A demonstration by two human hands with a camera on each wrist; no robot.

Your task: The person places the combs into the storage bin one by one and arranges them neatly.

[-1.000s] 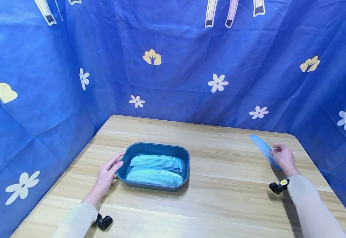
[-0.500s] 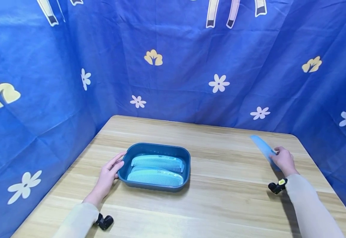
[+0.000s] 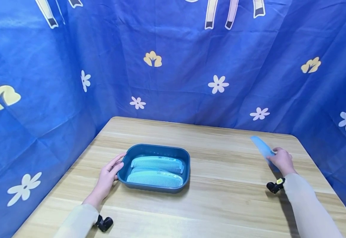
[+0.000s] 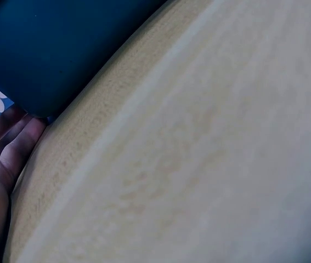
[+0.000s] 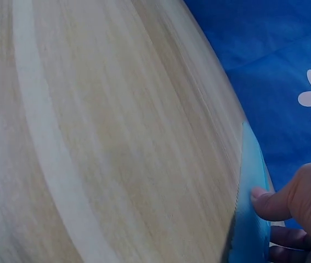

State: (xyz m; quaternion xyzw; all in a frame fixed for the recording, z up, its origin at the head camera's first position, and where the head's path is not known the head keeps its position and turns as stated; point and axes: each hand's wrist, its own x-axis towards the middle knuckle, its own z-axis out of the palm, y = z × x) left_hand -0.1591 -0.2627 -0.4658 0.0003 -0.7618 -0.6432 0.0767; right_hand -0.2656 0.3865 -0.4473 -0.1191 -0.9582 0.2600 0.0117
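Observation:
A dark teal plastic bin (image 3: 156, 190) stands on the table left of the middle. Two light-blue combs, a rear comb (image 3: 158, 162) and a front comb (image 3: 155, 178), lie inside it with their teeth toward the near side. My left hand (image 3: 105, 175) holds the bin's left end, with thumb and forefinger at the rim; in the left wrist view its fingers (image 4: 21, 145) bend against the bin's lower corner. At the far right, my right hand (image 3: 282, 160) pinches another light-blue comb (image 3: 261, 145) by its spine. The thumb (image 5: 270, 204) lies on its face and the other fingers are behind it.
The wood-grain table (image 3: 220, 205) has its far edge against a blue curtain (image 3: 184, 76) printed with flowers and trees. The curtain also rises along the left and right sides. A black wrist camera (image 3: 275, 185) sits under the right wrist.
My right hand has shifted slightly along the comb's spine and closed its pinch on it, and the comb has tilted a little. My left hand and the bin have stayed put.

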